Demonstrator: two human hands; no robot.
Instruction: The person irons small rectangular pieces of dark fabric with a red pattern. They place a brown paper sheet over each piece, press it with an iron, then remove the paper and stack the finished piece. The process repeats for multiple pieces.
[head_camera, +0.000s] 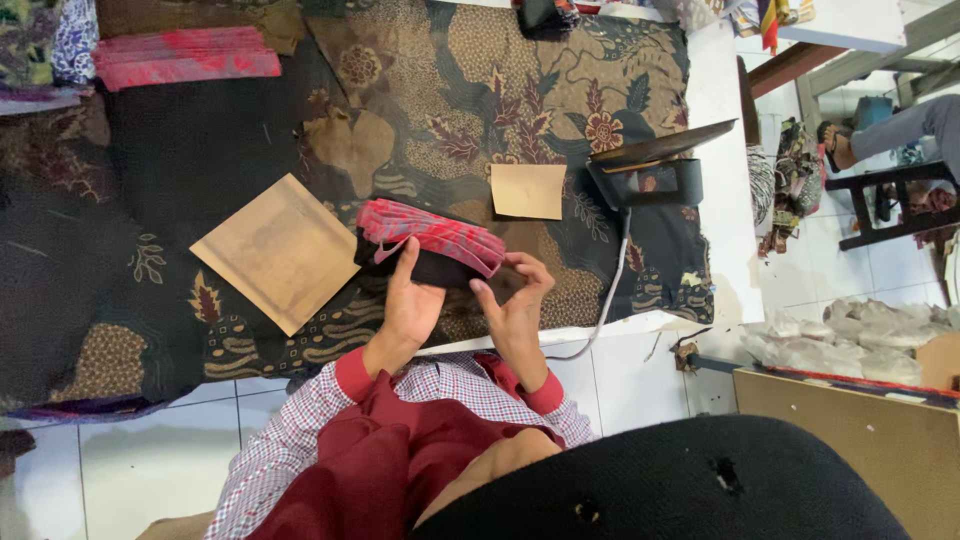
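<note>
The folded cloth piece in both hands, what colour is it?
Red with grey-pink streaks on top, black beneath: the folded cloth piece, seen in the head view.

A folded red-and-black patterned cloth piece lies slightly tilted on the batik-covered table's near edge, held at its near side.

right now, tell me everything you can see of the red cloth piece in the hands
The cloth piece is a small folded bundle: red fabric with darker stripes and pleat-like folds on top, black fabric beneath. It looks soft and woven. It sits low over the patterned table cover, between a tan square board and a smaller tan card. The left hand cups its black underside with fingers curled up onto it; the right hand pinches its black right end.
</note>
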